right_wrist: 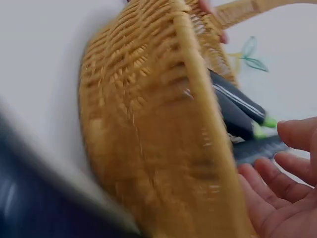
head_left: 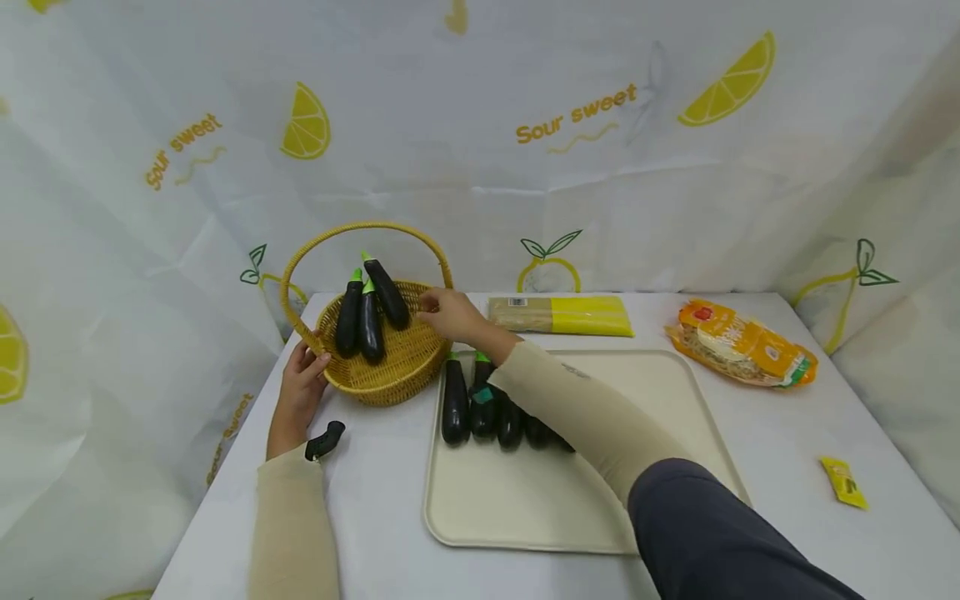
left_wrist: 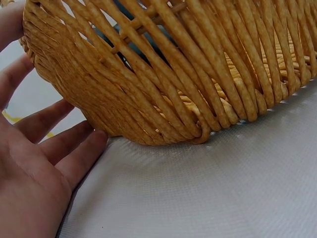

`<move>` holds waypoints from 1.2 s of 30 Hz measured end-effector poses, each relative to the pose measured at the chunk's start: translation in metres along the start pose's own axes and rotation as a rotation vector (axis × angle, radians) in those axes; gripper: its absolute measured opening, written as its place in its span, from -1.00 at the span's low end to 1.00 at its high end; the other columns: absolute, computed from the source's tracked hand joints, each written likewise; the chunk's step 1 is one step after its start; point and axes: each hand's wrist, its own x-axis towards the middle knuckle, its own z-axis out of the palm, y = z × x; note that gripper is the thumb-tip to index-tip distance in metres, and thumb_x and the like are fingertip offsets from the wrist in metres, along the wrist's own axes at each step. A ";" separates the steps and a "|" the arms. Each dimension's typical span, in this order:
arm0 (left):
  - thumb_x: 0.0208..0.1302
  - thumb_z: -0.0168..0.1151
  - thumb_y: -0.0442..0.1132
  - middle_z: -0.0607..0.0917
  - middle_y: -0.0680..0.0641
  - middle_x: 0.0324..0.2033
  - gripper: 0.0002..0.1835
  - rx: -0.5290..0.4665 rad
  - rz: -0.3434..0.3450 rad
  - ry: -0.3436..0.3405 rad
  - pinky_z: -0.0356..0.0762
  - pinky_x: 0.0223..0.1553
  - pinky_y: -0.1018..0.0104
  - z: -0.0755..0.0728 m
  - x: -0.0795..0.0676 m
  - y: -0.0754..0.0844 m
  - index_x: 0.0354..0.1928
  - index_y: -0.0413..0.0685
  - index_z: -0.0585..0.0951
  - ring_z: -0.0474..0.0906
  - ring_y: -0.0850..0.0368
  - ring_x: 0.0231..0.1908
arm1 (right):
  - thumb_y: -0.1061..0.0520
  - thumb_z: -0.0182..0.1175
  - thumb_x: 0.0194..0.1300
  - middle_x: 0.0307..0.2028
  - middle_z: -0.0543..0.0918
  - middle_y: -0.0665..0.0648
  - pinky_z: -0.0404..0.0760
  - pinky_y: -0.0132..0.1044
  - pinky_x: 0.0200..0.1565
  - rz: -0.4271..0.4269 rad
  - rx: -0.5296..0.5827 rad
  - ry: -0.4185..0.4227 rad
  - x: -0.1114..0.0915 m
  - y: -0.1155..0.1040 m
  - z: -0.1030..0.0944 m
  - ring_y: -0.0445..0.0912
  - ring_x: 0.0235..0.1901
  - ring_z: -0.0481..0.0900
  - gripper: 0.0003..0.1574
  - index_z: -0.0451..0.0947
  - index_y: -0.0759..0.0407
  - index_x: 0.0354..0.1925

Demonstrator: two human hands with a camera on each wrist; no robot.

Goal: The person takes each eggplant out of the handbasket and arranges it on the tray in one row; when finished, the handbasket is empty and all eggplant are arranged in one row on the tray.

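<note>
A wicker basket (head_left: 390, 379) with a tall handle stands at the back left, holding three dark eggplants (head_left: 371, 325) with green stems. My left hand (head_left: 302, 383) grips the basket's left rim; in the left wrist view its fingers (left_wrist: 79, 148) lie against the woven wall. Above the basket's right rim hovers my right hand (head_left: 453, 315), its fingers loosely bent and nothing between them. The right wrist view shows that hand (right_wrist: 282, 193) beside the rim, close to the eggplants (right_wrist: 237, 111). Several more eggplants (head_left: 455, 404) lie side by side on the beige tray (head_left: 510, 508), partly behind my right forearm.
Behind the tray lies a flat yellow-and-tan packet (head_left: 561, 316). An orange bag of noodles (head_left: 742, 343) rests at the back right, and a small yellow sachet (head_left: 843, 482) nearer the right edge. A printed white curtain (head_left: 465, 167) encloses the table.
</note>
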 end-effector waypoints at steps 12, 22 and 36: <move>0.42 0.07 -0.40 0.32 -0.09 0.25 -0.44 0.022 -0.014 0.003 0.45 0.01 0.35 0.019 -0.002 -0.006 0.40 -0.03 0.24 0.34 0.08 0.14 | -0.04 0.26 0.34 0.04 0.56 0.17 0.55 -0.22 -0.10 0.324 0.115 0.006 0.053 -0.024 0.084 -0.03 -0.06 0.56 -0.24 0.26 0.21 0.37; 0.41 0.07 -0.42 0.32 -0.11 0.24 -0.47 0.019 -0.004 0.003 0.46 0.00 0.35 0.020 0.001 -0.005 0.37 0.01 0.28 0.34 0.09 0.13 | 0.16 0.34 0.25 0.30 0.35 0.25 0.53 -0.07 0.04 0.308 0.423 -0.116 0.035 -0.023 0.061 0.10 0.18 0.45 -0.07 0.12 0.26 0.45; 0.42 0.09 -0.39 0.30 -0.09 0.27 -0.45 0.039 0.004 0.021 0.45 0.00 0.39 0.006 -0.001 -0.002 0.39 0.03 0.26 0.32 0.12 0.15 | 0.06 0.41 0.17 0.04 0.48 0.21 0.58 -0.11 -0.11 0.148 0.326 -0.057 -0.088 0.019 -0.038 0.04 -0.07 0.55 -0.05 0.18 0.09 0.42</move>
